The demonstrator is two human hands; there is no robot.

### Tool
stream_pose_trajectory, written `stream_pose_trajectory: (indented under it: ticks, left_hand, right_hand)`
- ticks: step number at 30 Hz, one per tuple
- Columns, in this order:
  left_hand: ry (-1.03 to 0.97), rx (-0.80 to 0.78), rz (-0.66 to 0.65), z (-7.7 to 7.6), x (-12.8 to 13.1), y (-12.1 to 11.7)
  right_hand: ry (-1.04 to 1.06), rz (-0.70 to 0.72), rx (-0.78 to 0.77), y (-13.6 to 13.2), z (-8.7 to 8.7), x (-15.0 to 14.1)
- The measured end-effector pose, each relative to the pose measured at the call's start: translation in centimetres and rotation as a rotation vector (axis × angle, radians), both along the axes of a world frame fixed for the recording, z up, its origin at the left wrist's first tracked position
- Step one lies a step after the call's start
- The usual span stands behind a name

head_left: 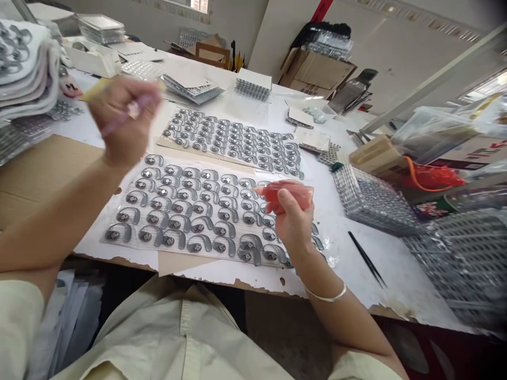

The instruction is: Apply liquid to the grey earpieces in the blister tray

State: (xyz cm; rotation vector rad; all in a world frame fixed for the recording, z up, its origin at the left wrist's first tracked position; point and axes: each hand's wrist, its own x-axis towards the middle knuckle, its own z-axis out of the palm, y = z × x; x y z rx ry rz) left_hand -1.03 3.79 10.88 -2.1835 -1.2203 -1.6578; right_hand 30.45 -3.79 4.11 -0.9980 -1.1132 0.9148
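Observation:
My left hand (124, 116) is raised above the table at the left, its fingers closed round a slim purple stick-like tool (114, 124). Something yellow (94, 89) also shows beside the fingers, and motion blur hides its form. In my right hand (295, 221) is a red squeeze bottle (288, 192), its narrow nozzle pointing left over a sheet of parts. That sheet (166, 208) carries rows of grey curved pieces with round metal centres. Behind it lies a second sheet (233, 140) of the same kind.
Black tweezers (367, 258) lie at the right. Stacks of clear trays (372, 200) and a red bag (433, 177) crowd that side. Layered white sheets with parts (27, 74) are piled at the left. Farther back are white-topped packs (253, 84) and a cardboard box (317, 71).

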Motion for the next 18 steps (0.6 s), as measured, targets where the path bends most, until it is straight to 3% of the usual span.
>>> stream_pose_trajectory:
  ticks: [1, 5, 8, 12, 18]
  left_hand:
    - [-0.017, -0.032, -0.061, -1.6, 1.5, -0.4]
    - [0.273, -0.290, -0.488, -6.4, 5.7, -3.3]
    - [0.361, -0.213, -0.712, -8.0, 6.5, -5.1]
    - [0.500, -0.198, -0.743, -8.6, 6.7, -5.7]
    - [0.543, -0.123, -0.713, -9.5, 8.0, -6.1]
  right_hand:
    - [-0.018, 0.006, 0.007, -0.1, -0.1, 0.0]
    - [-0.076, -0.008, 0.102, 0.0, -0.4, 0.3]
    - [-0.131, -0.015, 0.135, 0.0, -0.6, 0.6]
    - [-0.234, -0.004, 0.088, 0.0, -0.9, 0.9]
    - [-0.308, -0.002, 0.090, 0.5, -2.2, 0.0]
